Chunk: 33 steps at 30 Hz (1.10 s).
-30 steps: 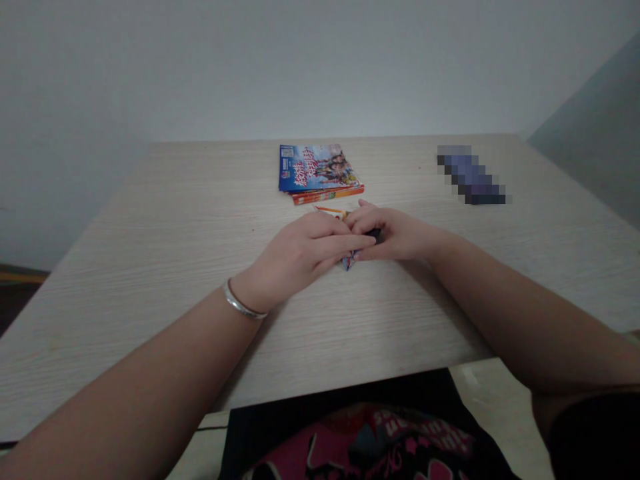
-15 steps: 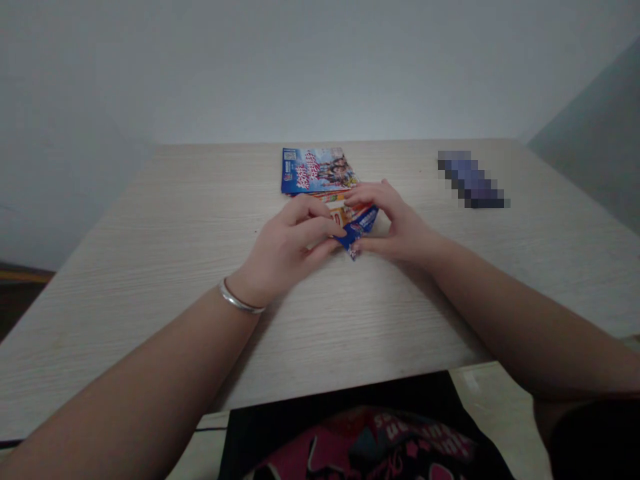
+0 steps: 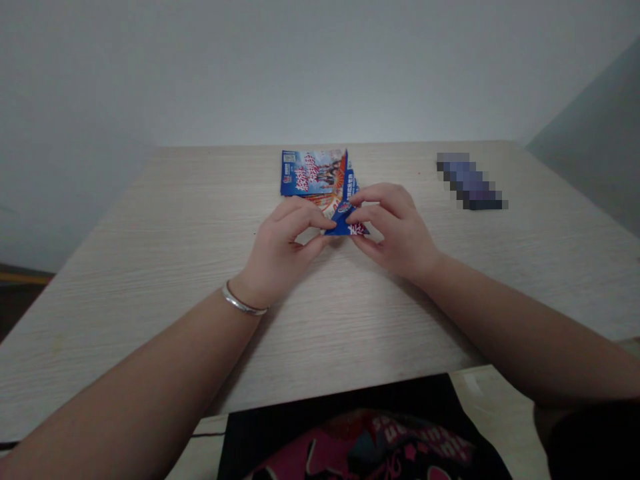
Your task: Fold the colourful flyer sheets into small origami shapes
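Note:
A colourful printed sheet of paper [image 3: 344, 212], blue with white lettering and orange pictures, is partly folded between my hands. Its near part is doubled over into a blue flap with a straight front edge. My left hand [image 3: 287, 243] pinches the flap's left side between thumb and fingers. On the right side, my right hand [image 3: 397, 230] grips the paper, fingers on top and thumb below. Just behind lies a blue leaflet [image 3: 313, 170] with red-and-white lettering and a group of figures; the folded paper overlaps its right part.
The light wood-grain table [image 3: 165, 220] runs back to a pale wall [image 3: 320, 73]. At the back right lies a dark bluish rectangular object [image 3: 470, 181], blurred by pixels. Below the table's front edge is dark clothing with a pink print [image 3: 370, 447].
The paper has turned and its pointed near corner is now a straight folded edge. My right hand's fingers have come down onto the flap. My left hand has shifted slightly left.

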Each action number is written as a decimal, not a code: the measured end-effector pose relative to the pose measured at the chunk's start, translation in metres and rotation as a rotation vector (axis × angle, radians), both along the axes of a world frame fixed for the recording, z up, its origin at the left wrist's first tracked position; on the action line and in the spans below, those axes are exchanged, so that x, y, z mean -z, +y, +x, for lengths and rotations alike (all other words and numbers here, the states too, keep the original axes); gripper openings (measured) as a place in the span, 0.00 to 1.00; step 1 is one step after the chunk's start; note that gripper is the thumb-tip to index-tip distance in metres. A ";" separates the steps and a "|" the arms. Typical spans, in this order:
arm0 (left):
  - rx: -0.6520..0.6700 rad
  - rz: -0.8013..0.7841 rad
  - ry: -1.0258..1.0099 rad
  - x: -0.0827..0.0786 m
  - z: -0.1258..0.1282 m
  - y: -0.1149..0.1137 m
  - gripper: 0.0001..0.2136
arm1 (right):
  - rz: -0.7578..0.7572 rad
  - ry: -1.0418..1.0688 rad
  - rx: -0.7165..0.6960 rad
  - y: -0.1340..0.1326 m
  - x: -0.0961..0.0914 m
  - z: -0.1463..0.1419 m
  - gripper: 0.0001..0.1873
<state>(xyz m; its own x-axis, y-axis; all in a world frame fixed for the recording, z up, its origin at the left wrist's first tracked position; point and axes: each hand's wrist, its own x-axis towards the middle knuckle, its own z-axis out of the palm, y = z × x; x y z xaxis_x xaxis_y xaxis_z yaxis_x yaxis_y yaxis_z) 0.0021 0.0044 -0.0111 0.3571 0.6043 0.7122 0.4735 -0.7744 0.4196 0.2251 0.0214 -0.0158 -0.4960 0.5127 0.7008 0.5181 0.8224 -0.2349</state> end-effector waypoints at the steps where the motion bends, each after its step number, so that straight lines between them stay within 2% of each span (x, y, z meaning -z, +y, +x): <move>1: 0.000 -0.005 0.004 0.000 0.000 0.000 0.02 | -0.007 0.000 -0.008 0.000 0.000 0.000 0.08; 7: 0.054 -0.008 0.034 -0.003 0.002 -0.003 0.03 | -0.050 0.031 -0.045 0.000 -0.003 0.002 0.09; 11: 0.139 0.064 0.056 -0.008 0.001 -0.005 0.13 | -0.098 0.136 -0.069 -0.001 -0.003 0.009 0.08; 13: 0.101 0.092 0.036 -0.010 0.000 -0.005 0.15 | -0.212 0.218 -0.075 0.001 -0.001 0.011 0.06; 16: -0.085 0.089 -0.063 -0.002 -0.006 0.003 0.14 | -0.480 0.450 -0.093 0.007 0.006 0.013 0.05; 19: -0.148 -0.075 -0.226 0.016 -0.014 0.017 0.17 | -0.748 0.633 -0.142 0.014 0.017 0.014 0.12; 22: 0.041 -0.398 -0.404 0.031 -0.017 0.027 0.20 | -0.947 0.720 -0.191 0.019 0.024 0.013 0.15; 24: 0.185 -0.588 -0.430 0.033 -0.015 0.026 0.22 | -0.995 0.773 -0.210 0.020 0.026 0.013 0.15; 26: 0.257 -0.732 -0.434 0.030 -0.009 0.022 0.24 | -1.015 0.815 -0.217 0.020 0.027 0.013 0.15; 29: 0.206 -0.822 -0.405 0.026 -0.002 0.016 0.24 | -1.054 0.822 -0.207 0.021 0.026 0.013 0.15; 33: 0.121 -0.813 -0.381 0.027 0.001 0.015 0.19 | -1.092 0.782 -0.213 0.021 0.024 0.011 0.14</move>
